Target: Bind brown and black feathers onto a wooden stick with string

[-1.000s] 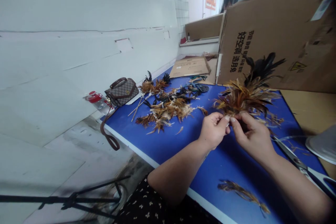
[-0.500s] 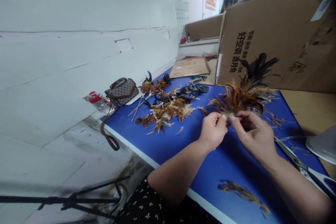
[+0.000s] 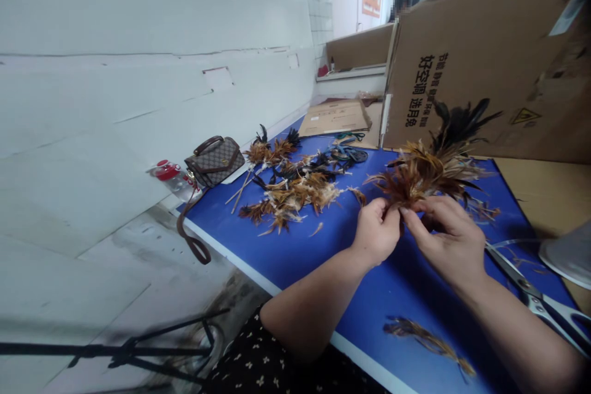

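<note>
A bunch of brown feathers [image 3: 429, 169] with dark green-black plumes at its top fans out above my two hands. My left hand [image 3: 377, 231] pinches the base of the bunch from the left, fingers curled in. From the right, my right hand [image 3: 450, 231] grips the same base between thumb and fingers. What lies right between the fingertips is hidden. Nearer the table's front edge lies a thin loose bundle of feathers [image 3: 427, 341]. Scissors [image 3: 530, 292] rest partly behind my right forearm.
A pile of feather bunches [image 3: 300, 192] spreads over the blue table [image 3: 281, 265], with thin sticks [image 3: 239, 191] beside it. A handbag [image 3: 217, 161] and a bottle [image 3: 175, 177] stand at the left edge. Cardboard [image 3: 484, 74] walls the back right; a white round object [image 3: 570, 252] sits at the right.
The feather bunch has turned and tipped slightly to the right, its dark plumes leaning further over. My fingers have shifted a little at its base.
</note>
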`<state>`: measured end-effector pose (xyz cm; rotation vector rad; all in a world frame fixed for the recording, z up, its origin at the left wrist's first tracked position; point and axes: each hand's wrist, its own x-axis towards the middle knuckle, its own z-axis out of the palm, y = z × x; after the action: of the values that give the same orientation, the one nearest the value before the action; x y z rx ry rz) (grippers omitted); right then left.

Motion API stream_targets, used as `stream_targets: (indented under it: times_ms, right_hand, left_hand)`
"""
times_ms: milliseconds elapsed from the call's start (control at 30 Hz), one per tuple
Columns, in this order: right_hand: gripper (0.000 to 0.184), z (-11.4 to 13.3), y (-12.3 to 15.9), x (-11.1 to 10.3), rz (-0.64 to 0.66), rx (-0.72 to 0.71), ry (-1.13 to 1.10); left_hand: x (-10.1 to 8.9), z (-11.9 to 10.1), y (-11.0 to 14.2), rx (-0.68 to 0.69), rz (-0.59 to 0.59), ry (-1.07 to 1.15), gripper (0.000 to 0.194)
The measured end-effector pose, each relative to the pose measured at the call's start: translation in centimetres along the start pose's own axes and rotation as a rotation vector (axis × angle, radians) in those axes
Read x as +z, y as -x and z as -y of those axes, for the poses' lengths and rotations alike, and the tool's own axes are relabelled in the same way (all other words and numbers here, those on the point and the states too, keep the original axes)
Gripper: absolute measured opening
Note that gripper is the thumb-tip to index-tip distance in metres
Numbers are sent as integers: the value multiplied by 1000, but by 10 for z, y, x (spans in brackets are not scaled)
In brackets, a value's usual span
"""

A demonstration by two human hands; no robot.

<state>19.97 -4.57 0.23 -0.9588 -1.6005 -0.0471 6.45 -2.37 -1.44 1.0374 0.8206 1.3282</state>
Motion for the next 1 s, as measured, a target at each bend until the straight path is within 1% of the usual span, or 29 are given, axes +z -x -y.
stream_targets:
  times_ms: [100, 300, 367, 467, 600, 700, 767, 900, 1000]
  right_hand:
    - [11, 2, 0, 0, -17, 25, 28]
    - [22, 5, 1, 1, 4, 106, 60]
    - [23, 7, 1, 1, 14, 127, 50]
    - [22, 11, 0, 1, 15, 114, 17]
    - [17, 11, 1, 1, 16, 74, 27]
    - [16, 5, 3, 1, -17, 81, 83]
    - [16, 1, 5, 2, -43, 135, 81]
    - [13, -1, 8, 5, -55, 317, -39]
    - [15, 1, 7, 5, -54, 413, -98]
  left_hand:
    - [0, 3, 0, 2, 3, -16, 45]
    - [-2, 2, 3, 6, 21, -75, 46]
    - [-2, 3, 3, 28, 28, -81, 45]
    - [-1, 2, 1, 40, 24, -49, 44]
    - [-1, -7, 1, -4, 17, 20, 46]
    - [-1, -14, 3, -19, 6, 9, 50]
    - [-1, -17, 3, -8, 7, -10, 51]
    - [0, -16, 4, 12, 9, -56, 49]
    - [0, -15, 4, 28, 4, -97, 48]
